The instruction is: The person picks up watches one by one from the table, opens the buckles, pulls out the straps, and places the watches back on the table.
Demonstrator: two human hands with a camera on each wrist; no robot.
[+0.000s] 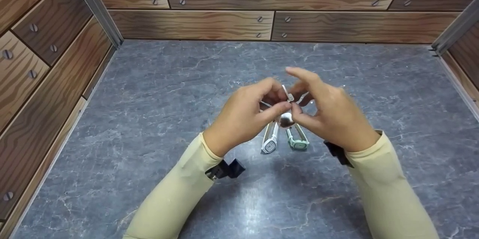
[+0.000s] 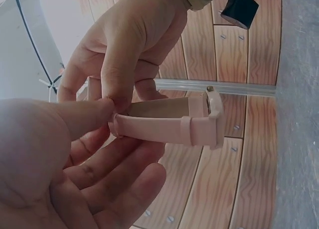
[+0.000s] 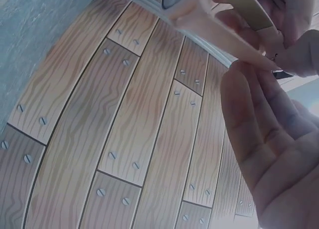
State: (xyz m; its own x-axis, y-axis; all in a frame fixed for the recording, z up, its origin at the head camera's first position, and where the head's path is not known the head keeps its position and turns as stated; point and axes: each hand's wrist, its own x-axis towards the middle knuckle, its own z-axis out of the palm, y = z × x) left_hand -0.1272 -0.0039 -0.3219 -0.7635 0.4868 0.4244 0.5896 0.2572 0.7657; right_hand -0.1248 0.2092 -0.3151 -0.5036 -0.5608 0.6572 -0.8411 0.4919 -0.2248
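Observation:
A pale pink wristwatch (image 2: 162,129) hangs between my two hands, its strap bent into a loop and its case at the lower end. In the head view the watch's face (image 1: 286,119) shines below my fingertips. My left hand (image 1: 245,110) pinches the strap at the buckle end between thumb and fingers. From the other side, my right hand (image 1: 333,110) pinches that same end, its index finger raised in the head view. Fingers partly hide the buckle. On the table behind lie a white watch (image 1: 269,145) and a green watch (image 1: 299,144), both with looped straps.
The grey marbled table (image 1: 157,119) spreads all around under my hands. Wood-patterned panels (image 1: 220,25) stand at its back and sides, with metal corner strips (image 1: 95,7). A black wrist camera (image 1: 226,168) sits on my left sleeve, and another (image 1: 336,153) on my right.

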